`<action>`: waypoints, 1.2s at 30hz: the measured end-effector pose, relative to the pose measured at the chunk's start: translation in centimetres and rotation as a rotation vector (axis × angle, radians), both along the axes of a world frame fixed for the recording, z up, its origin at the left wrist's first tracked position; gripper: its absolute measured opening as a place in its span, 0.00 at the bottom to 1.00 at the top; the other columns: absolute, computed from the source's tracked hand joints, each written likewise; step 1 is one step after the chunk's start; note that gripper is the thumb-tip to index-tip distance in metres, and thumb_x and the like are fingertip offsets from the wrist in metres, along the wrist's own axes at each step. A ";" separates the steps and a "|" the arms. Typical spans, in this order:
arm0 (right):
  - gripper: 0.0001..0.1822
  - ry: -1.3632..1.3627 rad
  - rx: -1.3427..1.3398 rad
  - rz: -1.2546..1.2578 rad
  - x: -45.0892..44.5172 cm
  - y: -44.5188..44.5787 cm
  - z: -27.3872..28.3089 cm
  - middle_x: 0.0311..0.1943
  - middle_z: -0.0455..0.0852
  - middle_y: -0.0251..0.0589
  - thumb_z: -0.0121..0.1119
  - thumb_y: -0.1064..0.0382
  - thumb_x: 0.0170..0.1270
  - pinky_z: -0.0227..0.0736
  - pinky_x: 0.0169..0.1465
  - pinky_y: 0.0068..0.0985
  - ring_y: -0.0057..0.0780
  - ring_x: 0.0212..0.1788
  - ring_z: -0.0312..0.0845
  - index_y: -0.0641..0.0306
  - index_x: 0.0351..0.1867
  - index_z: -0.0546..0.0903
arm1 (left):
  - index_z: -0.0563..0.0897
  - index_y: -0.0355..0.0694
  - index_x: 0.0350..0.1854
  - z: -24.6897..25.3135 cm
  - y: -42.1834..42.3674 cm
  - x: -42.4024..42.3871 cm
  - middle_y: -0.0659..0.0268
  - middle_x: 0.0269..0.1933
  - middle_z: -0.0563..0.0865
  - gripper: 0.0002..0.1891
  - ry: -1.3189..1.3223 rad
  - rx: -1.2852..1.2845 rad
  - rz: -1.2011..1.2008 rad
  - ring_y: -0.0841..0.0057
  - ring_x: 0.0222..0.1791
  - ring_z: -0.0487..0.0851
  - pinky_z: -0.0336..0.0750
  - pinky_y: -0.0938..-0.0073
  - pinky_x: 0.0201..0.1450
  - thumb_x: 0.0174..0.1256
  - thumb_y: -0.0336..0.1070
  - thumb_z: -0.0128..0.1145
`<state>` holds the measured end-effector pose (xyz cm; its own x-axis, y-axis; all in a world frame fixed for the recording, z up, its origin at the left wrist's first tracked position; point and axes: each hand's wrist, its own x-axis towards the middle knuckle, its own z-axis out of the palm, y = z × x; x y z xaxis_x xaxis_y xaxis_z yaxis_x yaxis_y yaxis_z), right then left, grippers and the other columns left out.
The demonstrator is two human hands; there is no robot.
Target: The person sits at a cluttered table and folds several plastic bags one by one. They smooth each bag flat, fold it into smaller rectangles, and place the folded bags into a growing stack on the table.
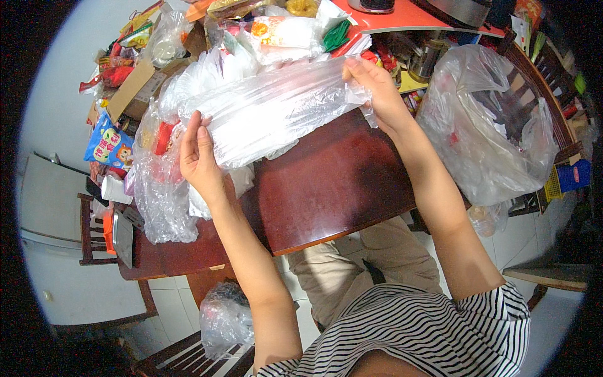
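Observation:
A clear plastic bag [273,113] is stretched lengthwise between my two hands, above the far part of a dark red wooden table [330,184]. My right hand [377,89] grips its gathered right end, with a loose flap hanging below the fingers. At the other end, the thumb and fingers of my left hand [202,151] pinch the film's edge. Fine creases run along the bag, and light glares off its middle. Under and beside my left hand lies another crumpled clear plastic bag [165,207] on the table.
Packaged goods, a cardboard box [134,89] and a blue snack packet [109,143] crowd the table's far left. A white cup [115,189] stands near a grey flat device [123,238]. A large clear bag [480,155] hangs at a chair on the right. Behind is a red tabletop [377,21].

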<state>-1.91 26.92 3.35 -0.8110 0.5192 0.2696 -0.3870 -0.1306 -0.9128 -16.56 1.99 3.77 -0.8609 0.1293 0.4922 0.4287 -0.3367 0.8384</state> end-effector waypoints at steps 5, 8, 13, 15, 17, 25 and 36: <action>0.16 -0.039 -0.038 0.036 0.4 0.4 0.2 0.22 0.75 0.21 0.51 0.49 0.74 0.51 0.22 0.13 0.08 0.19 0.61 0.57 0.34 0.81 | 0.79 0.31 0.58 0.2 0.2 0.3 0.57 0.52 0.85 0.16 0.021 -0.025 0.003 0.77 0.51 0.81 0.73 0.77 0.57 0.71 0.32 0.56; 0.17 -0.107 -0.060 0.149 0.6 1.0 0.0 0.25 0.78 0.22 0.54 0.47 0.71 0.53 0.23 0.13 0.08 0.22 0.64 0.59 0.38 0.82 | 0.79 0.31 0.58 -0.1 0.0 -0.2 0.57 0.53 0.84 0.17 0.018 -0.027 0.000 0.77 0.53 0.80 0.72 0.76 0.59 0.71 0.32 0.56; 0.23 -0.157 0.054 0.306 0.9 0.4 0.1 0.38 0.85 0.32 0.64 0.47 0.63 0.68 0.36 0.16 0.16 0.35 0.76 0.65 0.48 0.82 | 0.78 0.32 0.59 -0.1 -0.3 -0.5 0.56 0.57 0.82 0.17 0.014 0.025 0.015 0.74 0.56 0.79 0.72 0.74 0.60 0.71 0.32 0.56; 0.25 -0.181 0.160 0.392 0.8 0.4 -0.3 0.44 0.86 0.36 0.68 0.49 0.60 0.72 0.45 0.19 0.21 0.42 0.79 0.66 0.51 0.82 | 0.77 0.33 0.60 -0.1 -0.3 -0.6 0.56 0.58 0.81 0.17 0.016 0.026 0.022 0.74 0.57 0.78 0.72 0.73 0.60 0.72 0.32 0.55; 0.23 -0.294 0.251 0.480 0.9 0.6 -0.1 0.46 0.86 0.40 0.70 0.54 0.58 0.70 0.54 0.21 0.24 0.47 0.79 0.67 0.49 0.83 | 0.77 0.33 0.60 0.0 -0.5 -0.4 0.56 0.58 0.81 0.17 0.019 0.019 0.032 0.74 0.57 0.78 0.72 0.73 0.60 0.72 0.32 0.55; 0.16 -0.221 0.143 0.451 0.9 0.6 -0.2 0.37 0.84 0.30 0.66 0.54 0.62 0.73 0.44 0.19 0.18 0.40 0.78 0.63 0.45 0.82 | 0.77 0.32 0.61 0.2 -0.6 -0.5 0.56 0.61 0.80 0.18 0.007 0.037 0.066 0.71 0.61 0.76 0.70 0.71 0.64 0.72 0.32 0.55; 0.15 -0.030 -0.101 0.396 0.7 1.7 0.1 0.34 0.82 0.30 0.64 0.59 0.62 0.72 0.34 0.16 0.17 0.34 0.77 0.63 0.47 0.80 | 0.76 0.31 0.61 0.4 -0.6 -0.4 0.52 0.59 0.80 0.17 0.012 0.115 0.088 0.71 0.60 0.78 0.70 0.71 0.64 0.73 0.30 0.52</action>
<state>-1.16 28.57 3.42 -0.9604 0.1875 0.2063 -0.2620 -0.3540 -0.8978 -16.97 1.40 4.19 -0.8606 -0.0046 0.5093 0.4704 -0.3908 0.7912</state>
